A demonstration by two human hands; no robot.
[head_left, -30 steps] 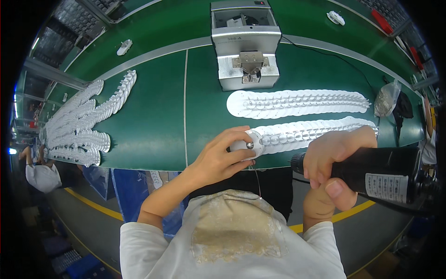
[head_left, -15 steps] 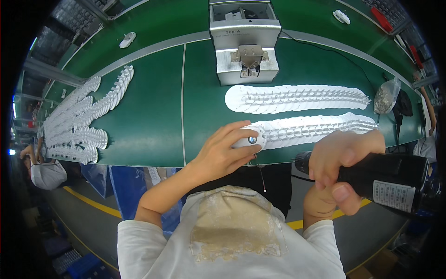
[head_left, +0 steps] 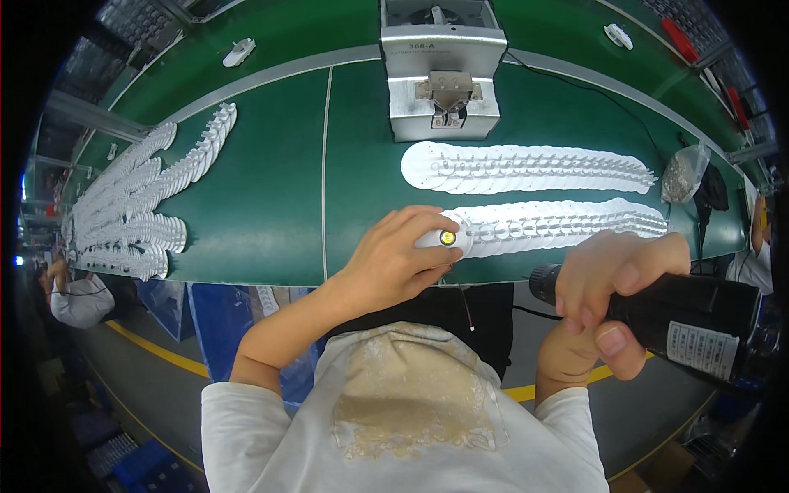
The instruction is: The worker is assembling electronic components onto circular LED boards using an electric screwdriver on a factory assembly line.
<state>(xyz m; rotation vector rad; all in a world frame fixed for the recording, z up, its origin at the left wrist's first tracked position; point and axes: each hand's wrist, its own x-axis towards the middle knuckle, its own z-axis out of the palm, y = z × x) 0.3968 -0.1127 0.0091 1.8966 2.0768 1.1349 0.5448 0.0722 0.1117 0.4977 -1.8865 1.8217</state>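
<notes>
At the table's front edge my left hand (head_left: 403, 251) grips a white round plastic part (head_left: 431, 239), thumb and fingers on either side of a small round yellow piece (head_left: 448, 237) in its face. A thin wire hangs below it. The part lies against the left end of the nearer row of overlapping white discs (head_left: 559, 230). To the right, my right hand (head_left: 612, 287) is closed around a black electric screwdriver (head_left: 657, 308). Its nose points left, apart from the white part; its bit cannot be made out.
A second row of white discs (head_left: 526, 168) lies behind. Beyond stands a metal screw feeder (head_left: 444, 78). Fanned stacks of white parts (head_left: 131, 214) cover the left end. A clear bag of small pieces (head_left: 684, 174) sits far right. Blue bins (head_left: 222, 324) stand below the edge.
The small round piece in the white part looks yellow now, where it looked bluish before. The view has shifted slightly. Both hands keep their holds.
</notes>
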